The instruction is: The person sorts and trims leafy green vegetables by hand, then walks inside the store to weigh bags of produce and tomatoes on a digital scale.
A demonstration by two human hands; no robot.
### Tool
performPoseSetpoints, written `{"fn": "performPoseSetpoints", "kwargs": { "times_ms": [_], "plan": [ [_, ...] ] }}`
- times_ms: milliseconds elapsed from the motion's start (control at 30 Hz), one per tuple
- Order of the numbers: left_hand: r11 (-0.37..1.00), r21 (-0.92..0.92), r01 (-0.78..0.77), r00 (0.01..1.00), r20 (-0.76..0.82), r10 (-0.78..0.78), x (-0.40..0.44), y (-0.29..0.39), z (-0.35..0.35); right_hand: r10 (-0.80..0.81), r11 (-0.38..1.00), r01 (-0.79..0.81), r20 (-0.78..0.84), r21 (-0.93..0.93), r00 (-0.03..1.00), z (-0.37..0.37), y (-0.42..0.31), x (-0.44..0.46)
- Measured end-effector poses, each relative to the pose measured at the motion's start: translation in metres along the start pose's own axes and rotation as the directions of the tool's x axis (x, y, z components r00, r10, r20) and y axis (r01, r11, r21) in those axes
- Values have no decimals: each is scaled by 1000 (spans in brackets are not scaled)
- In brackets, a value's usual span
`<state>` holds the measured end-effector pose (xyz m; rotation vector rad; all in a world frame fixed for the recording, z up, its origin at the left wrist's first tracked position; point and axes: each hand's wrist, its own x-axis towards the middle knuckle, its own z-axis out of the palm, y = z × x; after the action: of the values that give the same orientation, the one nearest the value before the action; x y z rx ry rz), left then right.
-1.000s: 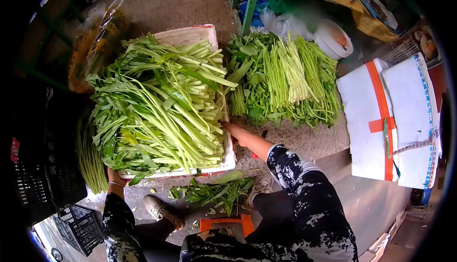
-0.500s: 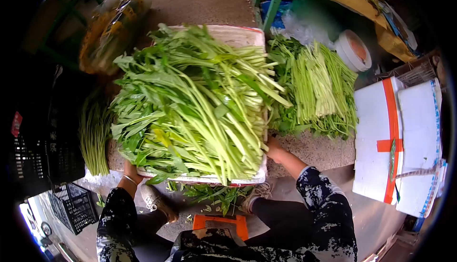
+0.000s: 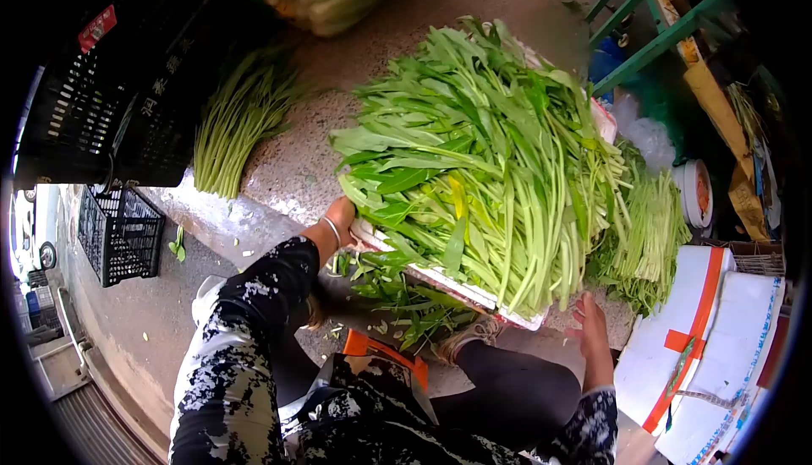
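A shallow white foam box (image 3: 474, 292) lies turned at an angle before me, heaped with long leafy green stalks (image 3: 499, 169). At its near left corner, my left hand (image 3: 338, 218) has its fingers curled at the rim, partly hidden by leaves. My right hand (image 3: 590, 330) is off the box, just beyond the near right corner, with fingers apart and nothing in them. A bundle of trimmed green stems (image 3: 647, 232) lies past the box's right side. Another bundle of thin green stalks (image 3: 233, 127) lies to the left.
Black plastic crates (image 3: 110, 101) stand at the left, with a smaller black crate (image 3: 123, 232) below. White foam boxes with orange tape (image 3: 677, 342) stand at the right beside a white tub (image 3: 694, 193). Loose leaves (image 3: 406, 300) and an orange stool (image 3: 381, 351) are near my legs.
The box of greens has turned clockwise and sits further right in view. My right hand has let go of its edge; my left hand stays at the rim. The view has swung left.
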<state>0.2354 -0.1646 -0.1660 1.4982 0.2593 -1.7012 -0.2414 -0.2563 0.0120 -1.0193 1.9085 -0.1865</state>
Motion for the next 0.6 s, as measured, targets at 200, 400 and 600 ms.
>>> {"fn": "performPoseSetpoints", "kwargs": {
  "times_ms": [200, 400, 600],
  "plan": [
    [878, 478, -12, 942, -289, 170, 52, 68, -147, -707, 347, 676, 292, -650, 644, 21, -29, -161],
    [970, 202, -132, 867, -451, 212, 20, 143, -80, -575, 498, 610, 292, -616, 764, 20, -56, -122],
    [710, 633, -308, 884, -86, 460, -46, 206, 52, -528, 627, 545, 211, -556, 823, 23, -87, -80]
  ]
}}
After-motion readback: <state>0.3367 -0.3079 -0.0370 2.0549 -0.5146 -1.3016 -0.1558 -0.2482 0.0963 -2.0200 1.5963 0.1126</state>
